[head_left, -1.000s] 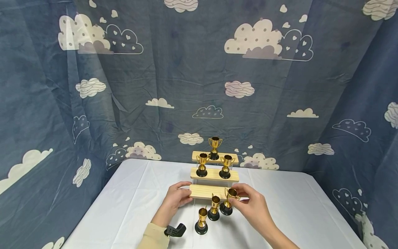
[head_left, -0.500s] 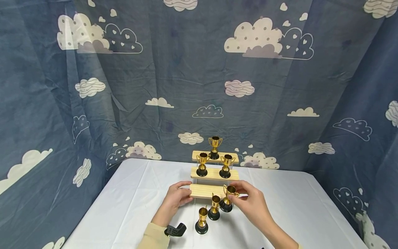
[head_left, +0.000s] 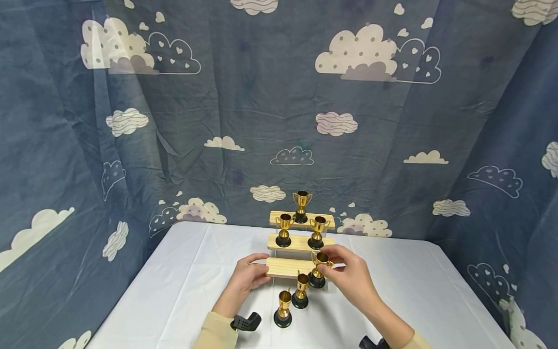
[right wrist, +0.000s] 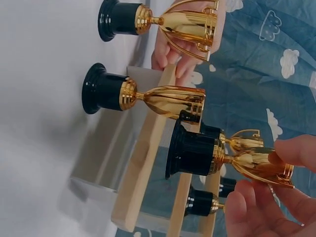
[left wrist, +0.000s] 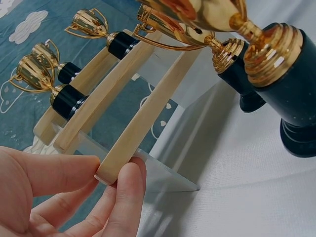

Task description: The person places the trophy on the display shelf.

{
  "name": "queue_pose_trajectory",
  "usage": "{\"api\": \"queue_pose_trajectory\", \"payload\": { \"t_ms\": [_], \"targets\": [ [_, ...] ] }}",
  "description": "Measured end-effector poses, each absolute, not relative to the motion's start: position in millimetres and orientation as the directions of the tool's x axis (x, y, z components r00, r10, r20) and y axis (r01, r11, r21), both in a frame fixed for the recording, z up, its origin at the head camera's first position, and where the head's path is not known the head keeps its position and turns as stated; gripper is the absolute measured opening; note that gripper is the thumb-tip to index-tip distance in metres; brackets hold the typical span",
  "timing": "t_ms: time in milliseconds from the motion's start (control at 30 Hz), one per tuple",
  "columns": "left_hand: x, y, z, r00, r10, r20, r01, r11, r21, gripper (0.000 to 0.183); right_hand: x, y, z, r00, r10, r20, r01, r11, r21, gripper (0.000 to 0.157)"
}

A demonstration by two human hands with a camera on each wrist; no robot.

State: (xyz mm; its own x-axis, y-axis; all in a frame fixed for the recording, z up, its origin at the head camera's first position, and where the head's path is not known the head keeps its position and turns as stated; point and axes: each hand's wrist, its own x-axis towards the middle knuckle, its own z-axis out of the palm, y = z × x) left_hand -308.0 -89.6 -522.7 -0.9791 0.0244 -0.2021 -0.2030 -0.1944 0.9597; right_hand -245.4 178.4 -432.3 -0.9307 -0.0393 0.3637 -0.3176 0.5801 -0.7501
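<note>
My left hand [head_left: 245, 280] pinches the left end of the lowest wooden board [head_left: 285, 267] of a three-step display stand; the left wrist view shows thumb and fingers on the board's end [left wrist: 116, 165]. My right hand [head_left: 350, 274] holds a small gold trophy cup with a black base [right wrist: 195, 153] by its gold bowl. In the head view this trophy overlaps the right end of the lowest board. Two more trophies stand on the white cloth before the stand: a nearer trophy [head_left: 283, 317] and a farther trophy [head_left: 300, 299].
The middle board [head_left: 299, 243] bears a left trophy [head_left: 283, 233] and a right trophy [head_left: 317, 235]. A single trophy [head_left: 301, 208] stands on the top board [head_left: 279, 216]. Clear side panels [left wrist: 170, 173] support the boards. A blue cloud-print curtain [head_left: 279, 121] hangs behind the table.
My right hand has lifted the trophy and moved it back and slightly left, toward the right end of the lowest board. My left hand has stayed on the board.
</note>
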Motion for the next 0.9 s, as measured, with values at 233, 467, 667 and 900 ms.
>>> {"api": "queue_pose_trajectory", "payload": {
  "t_ms": [233,467,667,900],
  "targets": [
    [-307.1,-89.8,-523.9,-0.980,0.036,-0.193,-0.197,-0.201,0.960,0.048,-250.8,176.6,-427.3,-0.929,-0.045,0.368,-0.323,0.583,-0.746,0.038],
    [-308.6,-89.8,-524.6,-0.979,0.028,-0.201,-0.202,-0.198,0.959,0.047,-257.8,173.1,-423.7,-0.923,-0.052,0.382,-0.338,0.586,-0.736,0.040],
    [-308.7,-89.8,-523.7,-0.979,0.028,-0.204,-0.205,-0.197,0.959,0.047,-264.3,170.1,-421.9,-0.916,-0.066,0.396,-0.357,0.583,-0.730,0.041],
    [-308.0,-89.6,-521.2,-0.978,0.027,-0.209,-0.210,-0.199,0.957,0.049,-271.0,165.6,-418.4,-0.908,-0.091,0.410,-0.384,0.573,-0.724,0.040]
  ]
}}
